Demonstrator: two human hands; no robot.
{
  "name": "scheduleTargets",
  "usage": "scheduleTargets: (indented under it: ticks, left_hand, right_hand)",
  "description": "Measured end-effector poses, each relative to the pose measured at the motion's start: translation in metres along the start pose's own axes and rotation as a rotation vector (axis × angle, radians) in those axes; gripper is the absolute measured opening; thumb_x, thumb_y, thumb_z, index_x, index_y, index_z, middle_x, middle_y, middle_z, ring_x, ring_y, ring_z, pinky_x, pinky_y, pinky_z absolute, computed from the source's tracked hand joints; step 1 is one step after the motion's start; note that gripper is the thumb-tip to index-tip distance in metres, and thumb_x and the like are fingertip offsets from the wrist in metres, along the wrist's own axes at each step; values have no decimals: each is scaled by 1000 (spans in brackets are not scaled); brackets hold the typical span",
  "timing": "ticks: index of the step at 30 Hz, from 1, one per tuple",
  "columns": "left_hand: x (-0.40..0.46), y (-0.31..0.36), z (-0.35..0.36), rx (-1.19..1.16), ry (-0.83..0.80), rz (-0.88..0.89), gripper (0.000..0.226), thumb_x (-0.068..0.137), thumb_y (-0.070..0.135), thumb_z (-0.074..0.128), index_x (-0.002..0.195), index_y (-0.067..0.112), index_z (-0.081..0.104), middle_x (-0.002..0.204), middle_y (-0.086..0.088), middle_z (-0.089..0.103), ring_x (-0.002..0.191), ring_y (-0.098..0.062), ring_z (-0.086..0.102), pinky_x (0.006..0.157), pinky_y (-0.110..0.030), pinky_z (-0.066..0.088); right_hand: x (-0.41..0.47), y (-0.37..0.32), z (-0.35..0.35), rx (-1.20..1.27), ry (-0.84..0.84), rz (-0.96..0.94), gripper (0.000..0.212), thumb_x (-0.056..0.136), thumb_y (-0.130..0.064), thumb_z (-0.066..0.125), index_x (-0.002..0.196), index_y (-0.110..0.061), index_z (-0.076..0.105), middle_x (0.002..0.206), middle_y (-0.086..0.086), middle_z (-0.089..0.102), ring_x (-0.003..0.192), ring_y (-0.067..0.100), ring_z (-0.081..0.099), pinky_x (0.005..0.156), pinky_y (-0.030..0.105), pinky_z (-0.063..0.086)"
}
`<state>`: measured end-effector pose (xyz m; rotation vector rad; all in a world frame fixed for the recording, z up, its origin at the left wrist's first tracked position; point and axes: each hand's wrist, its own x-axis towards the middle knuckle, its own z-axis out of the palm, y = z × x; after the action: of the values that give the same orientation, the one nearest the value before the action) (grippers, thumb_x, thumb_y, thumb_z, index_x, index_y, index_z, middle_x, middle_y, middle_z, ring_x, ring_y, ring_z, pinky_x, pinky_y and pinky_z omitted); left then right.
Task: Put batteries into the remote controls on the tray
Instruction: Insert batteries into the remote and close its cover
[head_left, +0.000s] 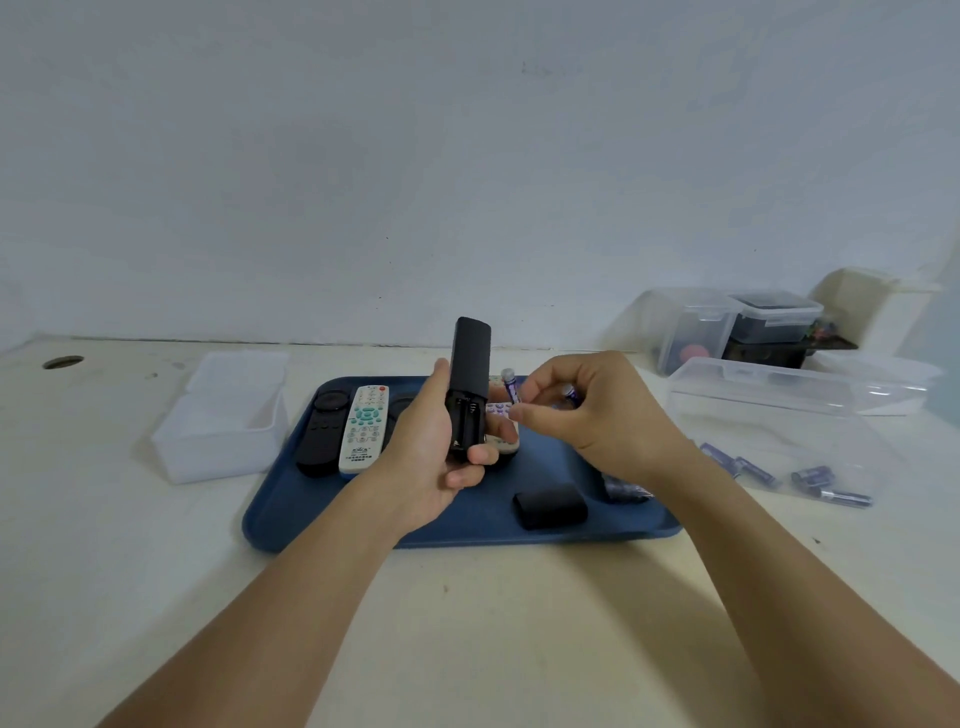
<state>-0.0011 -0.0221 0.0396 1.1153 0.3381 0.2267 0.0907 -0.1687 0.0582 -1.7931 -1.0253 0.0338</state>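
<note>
The remote (469, 387) gripped in the fingers of the left hand (431, 457) is plain black, its open compartment black inside. The battery (510, 387) pinched at the right hand's (582, 410) fingertips is purple with a silver cap. Beyond the left fingers: one white remote (365, 428) with green, grey and red buttons, one black remote (322, 431). The tray (467, 525) is dark blue. Below the right fingers lies a black cover (550, 505).

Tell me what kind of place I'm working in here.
Probably a home or workshop bench: a plain table against a bare wall, with plastic storage boxes stacked in the corner.
</note>
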Motion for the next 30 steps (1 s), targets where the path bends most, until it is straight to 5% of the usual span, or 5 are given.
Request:
scheduleTargets:
  ticks: [10,14,17,23,30]
  left_hand:
    - [2,-7,1,360,-52,55,20,100,23,60,111,8,66,80,-8,61,48,-11,44,34,-19,27]
    - [2,-7,-1,288,-78,49,9,102,17,57,101,11,64,78,-3,61,53,-9,44,37,-18,28]
    - [2,-5,0,207,-105,63,9,102,17,56,102,13,64,77,-2,59,53,-8,43,36,-17,27]
    - [-4,-2,7,97,-73,49,63,101,62,32,110,8,64,71,-7,60,47,-12,41,31,-16,23]
    - [-3,-8,10,188,-18,54,79,99,66,27,114,1,68,74,-11,61,46,-15,48,33,-20,31]
  right_hand:
    - [1,17,0,-496,-42,-185,7,78,-18,80,82,-22,76,75,-6,72,54,12,48,55,29,45]
    - [3,14,-4,-171,6,-92,13,80,-12,83,91,-18,80,82,-6,77,52,4,49,56,12,37]
    - [3,12,-1,338,10,137,9,82,-6,78,91,-7,79,93,17,77,41,3,36,41,16,28]
    - [1,6,14,530,99,188,14,78,-2,80,90,1,72,72,22,65,42,10,44,39,18,26]
    - [-4,0,24,266,130,-14,11,76,-5,85,78,-3,74,53,-4,65,45,11,56,51,20,47]
